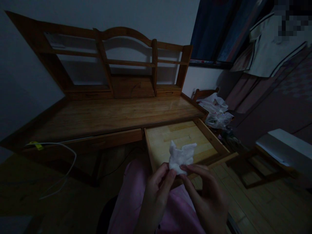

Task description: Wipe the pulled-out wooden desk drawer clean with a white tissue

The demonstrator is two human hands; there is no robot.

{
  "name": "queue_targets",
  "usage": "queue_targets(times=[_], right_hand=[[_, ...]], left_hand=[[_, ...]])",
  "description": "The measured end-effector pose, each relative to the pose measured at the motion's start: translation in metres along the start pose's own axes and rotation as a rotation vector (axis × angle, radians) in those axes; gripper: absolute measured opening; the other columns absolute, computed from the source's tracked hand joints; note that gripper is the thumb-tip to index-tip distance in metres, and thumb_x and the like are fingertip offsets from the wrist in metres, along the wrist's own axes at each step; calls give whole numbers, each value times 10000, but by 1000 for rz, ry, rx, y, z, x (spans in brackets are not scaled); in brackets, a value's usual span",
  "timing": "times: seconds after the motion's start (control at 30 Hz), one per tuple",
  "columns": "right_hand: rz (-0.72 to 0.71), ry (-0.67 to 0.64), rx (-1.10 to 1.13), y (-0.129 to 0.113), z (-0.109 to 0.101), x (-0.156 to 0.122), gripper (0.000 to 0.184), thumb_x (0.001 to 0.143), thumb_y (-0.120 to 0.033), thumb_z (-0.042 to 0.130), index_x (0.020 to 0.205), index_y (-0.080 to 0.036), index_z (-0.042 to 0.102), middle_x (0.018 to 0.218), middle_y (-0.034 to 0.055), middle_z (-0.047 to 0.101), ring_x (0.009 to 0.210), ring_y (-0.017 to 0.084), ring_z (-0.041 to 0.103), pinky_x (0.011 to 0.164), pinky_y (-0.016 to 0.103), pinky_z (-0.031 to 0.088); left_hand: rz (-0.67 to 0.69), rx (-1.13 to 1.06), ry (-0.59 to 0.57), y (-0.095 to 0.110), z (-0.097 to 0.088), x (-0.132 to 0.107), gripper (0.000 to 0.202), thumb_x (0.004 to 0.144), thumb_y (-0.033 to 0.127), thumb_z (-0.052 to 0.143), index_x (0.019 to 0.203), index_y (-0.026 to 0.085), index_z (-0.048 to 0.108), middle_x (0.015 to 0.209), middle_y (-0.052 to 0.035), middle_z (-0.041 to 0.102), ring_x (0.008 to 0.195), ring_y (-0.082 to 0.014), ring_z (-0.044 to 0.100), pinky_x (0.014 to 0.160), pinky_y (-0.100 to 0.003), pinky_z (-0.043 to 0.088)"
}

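Observation:
Between my two hands is a small crumpled white tissue (180,155), its upper corners sticking up. My left hand (159,185) pinches its lower left edge between thumb and fingers. At the lower right edge, my right hand (203,188) grips it with thumb and forefinger. Both hands are above my lap, near the front of a pulled-out wooden drawer (168,135). The visible part of the drawer's floor is bare pale wood; the tissue and hands hide its near part.
A wooden desk (117,113) with a shelf hutch (133,86) stands ahead against the wall. A white cable (73,156) hangs at the left. Plastic bags (215,109) lie on a chair to the right. Farther right, a white box (287,143) rests on a wooden stool (255,165).

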State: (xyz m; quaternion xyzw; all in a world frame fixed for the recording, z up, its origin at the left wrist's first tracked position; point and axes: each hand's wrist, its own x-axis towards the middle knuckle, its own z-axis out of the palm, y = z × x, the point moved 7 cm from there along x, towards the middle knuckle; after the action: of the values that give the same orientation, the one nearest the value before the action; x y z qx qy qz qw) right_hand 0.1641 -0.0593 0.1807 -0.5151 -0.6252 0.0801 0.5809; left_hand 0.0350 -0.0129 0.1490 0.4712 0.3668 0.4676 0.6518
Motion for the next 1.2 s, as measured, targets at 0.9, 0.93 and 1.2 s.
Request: queue_targets(times=[0.9, 0.93, 1.2], right_hand=[[76, 88, 236, -11, -8, -4, 366, 797, -49, 699, 1089, -254, 620, 948, 17, 689, 905, 174, 663, 786, 331, 565], [89, 88, 218, -10, -9, -4, 351, 802, -68, 702, 1091, -251, 626, 953, 24, 687, 909, 178, 663, 790, 335, 568], [11, -9, 14, -14, -10, 1, 232, 829, -152, 705, 1028, -271, 708, 1029, 42, 644, 964, 185, 644, 778, 320, 570]], left_hand=[[85, 198, 100, 17, 5, -21, 235, 897, 421, 561, 828, 220, 661, 831, -17, 730, 774, -164, 672, 729, -236, 526], [86, 196, 100, 17, 5, -22, 233, 898, 418, 561, 825, 220, 659, 839, -18, 733, 788, -168, 677, 734, -236, 527], [118, 361, 136, 18, 4, -25, 247, 932, 402, 509, 822, 233, 653, 794, -2, 725, 740, -155, 677, 660, -223, 495]])
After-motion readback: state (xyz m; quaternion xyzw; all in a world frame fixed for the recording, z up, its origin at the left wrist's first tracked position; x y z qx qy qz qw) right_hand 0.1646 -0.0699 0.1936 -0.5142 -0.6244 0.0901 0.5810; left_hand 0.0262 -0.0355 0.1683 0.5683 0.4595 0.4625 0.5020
